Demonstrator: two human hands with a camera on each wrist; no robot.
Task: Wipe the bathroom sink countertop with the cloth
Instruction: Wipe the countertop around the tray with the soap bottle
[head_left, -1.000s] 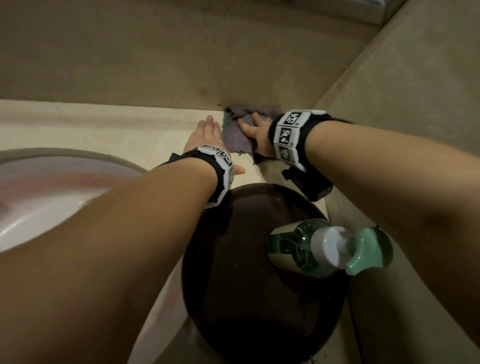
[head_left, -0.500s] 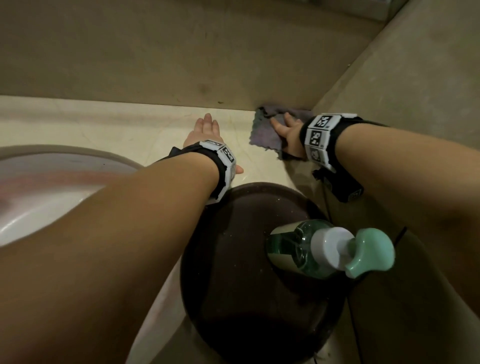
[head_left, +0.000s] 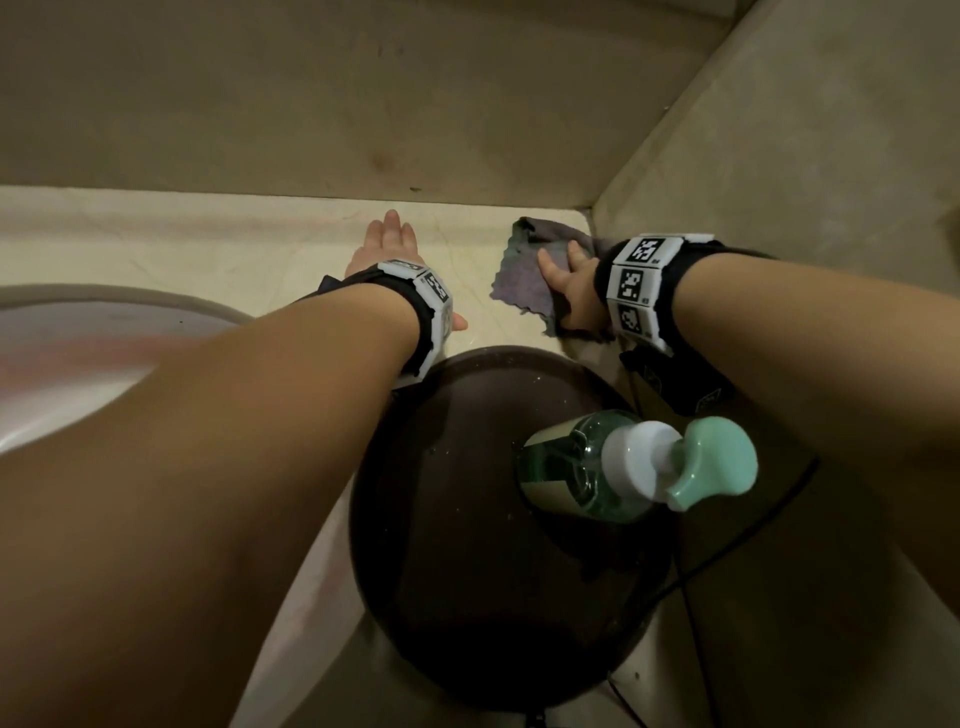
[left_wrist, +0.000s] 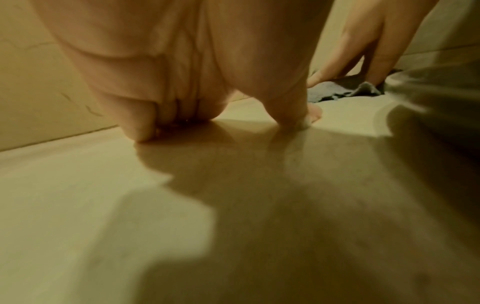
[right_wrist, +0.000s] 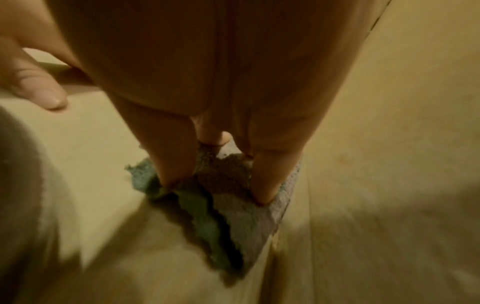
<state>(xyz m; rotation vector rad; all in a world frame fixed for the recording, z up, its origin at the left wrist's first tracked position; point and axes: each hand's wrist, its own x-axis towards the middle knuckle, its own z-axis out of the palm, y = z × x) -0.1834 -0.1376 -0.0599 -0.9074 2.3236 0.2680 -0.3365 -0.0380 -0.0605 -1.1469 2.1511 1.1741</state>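
A crumpled grey-purple cloth (head_left: 524, 275) lies on the cream countertop (head_left: 249, 254) in the far right corner, against the side wall. My right hand (head_left: 569, 278) presses it down with straight fingers; the right wrist view shows the fingertips (right_wrist: 174, 176) planted on the cloth (right_wrist: 241, 211). My left hand (head_left: 387, 244) rests flat on the bare countertop to the left of the cloth, fingers straight, holding nothing. In the left wrist view the left palm (left_wrist: 182, 82) touches the countertop (left_wrist: 130, 205), with the cloth (left_wrist: 345, 90) beyond it.
A dark round tray (head_left: 457, 545) sits near me on the counter, carrying a green soap pump bottle (head_left: 623, 467). The white sink basin (head_left: 78, 374) curves at the left. Beige walls (head_left: 363, 104) close in at the back and right. A black cable (head_left: 727, 545) trails beside the tray.
My right hand has slid the cloth to the right along the back wall into the corner. The left hand has stayed put on the counter.
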